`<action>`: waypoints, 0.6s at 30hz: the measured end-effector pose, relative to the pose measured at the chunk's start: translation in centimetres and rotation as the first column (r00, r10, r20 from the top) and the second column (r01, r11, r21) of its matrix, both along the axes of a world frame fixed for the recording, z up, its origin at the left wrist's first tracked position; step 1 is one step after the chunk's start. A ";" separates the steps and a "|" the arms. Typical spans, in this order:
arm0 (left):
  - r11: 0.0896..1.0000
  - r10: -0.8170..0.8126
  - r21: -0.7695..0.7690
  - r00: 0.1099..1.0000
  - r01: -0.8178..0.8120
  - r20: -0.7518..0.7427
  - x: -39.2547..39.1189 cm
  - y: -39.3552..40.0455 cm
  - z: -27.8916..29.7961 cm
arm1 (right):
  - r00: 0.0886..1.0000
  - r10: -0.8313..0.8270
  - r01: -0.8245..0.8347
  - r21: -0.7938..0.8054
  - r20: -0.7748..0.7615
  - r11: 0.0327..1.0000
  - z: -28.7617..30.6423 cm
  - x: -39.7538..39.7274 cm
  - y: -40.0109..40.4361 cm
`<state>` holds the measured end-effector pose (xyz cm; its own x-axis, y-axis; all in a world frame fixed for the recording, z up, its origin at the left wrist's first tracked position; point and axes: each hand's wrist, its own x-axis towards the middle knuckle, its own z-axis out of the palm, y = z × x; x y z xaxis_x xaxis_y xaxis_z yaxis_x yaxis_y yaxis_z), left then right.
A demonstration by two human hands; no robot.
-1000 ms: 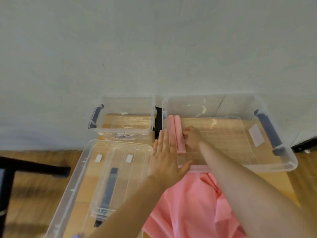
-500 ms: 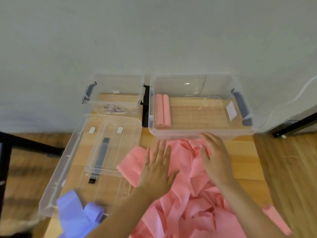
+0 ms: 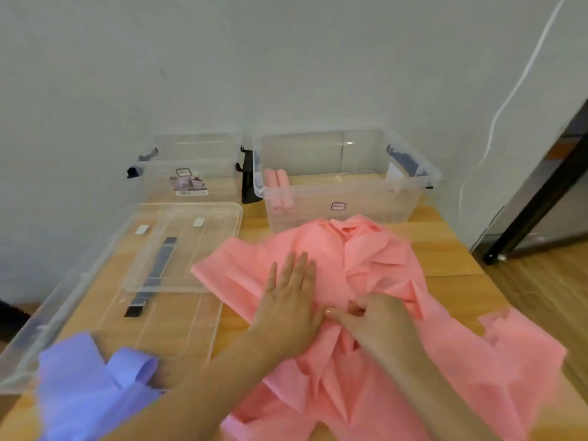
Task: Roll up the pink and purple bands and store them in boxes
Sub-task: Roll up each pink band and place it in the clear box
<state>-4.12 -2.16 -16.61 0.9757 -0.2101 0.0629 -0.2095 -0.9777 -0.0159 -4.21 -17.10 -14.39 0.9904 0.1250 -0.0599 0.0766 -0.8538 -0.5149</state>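
Left hand lay flat, fingers straight, pressing the heap of pink bands to the worktop. Right hand, just beside it, had fingers curled, pinching a fold of pink. Step in hand, as judged: picking one band out of the tangle. Next move likely calls for freeing a single strip, laying it flat and rolling from one end. Purple bands lay loose at the near left, untouched. Right clear box held two pink rolls against its left wall. Left clear box showed only a label. Two clear lids lay stacked on the worktop.
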 end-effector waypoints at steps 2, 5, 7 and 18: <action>0.998 0.064 0.022 0.997 -0.063 -0.032 -1.1 -0.1 0.4 | 1.000 -0.001 -0.002 0.119 0.028 0.993 -0.5 -0.4 0.5; 0.974 0.136 -0.182 0.991 -0.132 0.009 -4.6 0.0 1.0 | 0.979 -0.053 -0.023 0.367 0.197 0.930 -0.4 -1.3 0.4; 0.886 0.183 -0.439 0.983 -0.150 0.034 -7.7 -0.4 1.2 | 0.974 -0.135 0.008 0.574 0.180 0.819 0.8 -2.3 0.2; 0.010 0.021 -0.905 0.905 -0.425 -0.425 -11.9 -3.8 7.9 | 0.973 0.232 -0.029 0.995 0.008 0.091 12.9 -4.7 -2.9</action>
<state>-16.05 -6.01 -8.75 0.9714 0.0811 -0.2233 0.2264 -0.0300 0.9736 -8.87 -20.01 -1.54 0.9457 0.2994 0.1263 -0.0190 0.4390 -0.8983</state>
